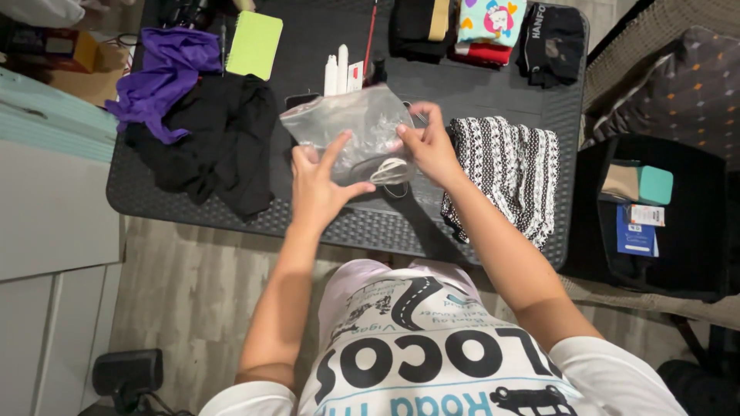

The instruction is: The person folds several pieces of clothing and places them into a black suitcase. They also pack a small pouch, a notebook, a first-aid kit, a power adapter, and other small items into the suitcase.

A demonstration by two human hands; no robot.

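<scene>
Now both hands grip plastic bag

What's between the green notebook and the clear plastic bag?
Head view: white tubes standing upright on the dark table, between the green notebook and the clear plastic bag held by both hands.

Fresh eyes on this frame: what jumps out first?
The crumpled clear plastic zip bag at the centre of the black table, pinched between the left hand and right hand. Then the purple cloth and lime-green notebook at upper left, and the black-and-white patterned fabric hanging off the right.
</scene>
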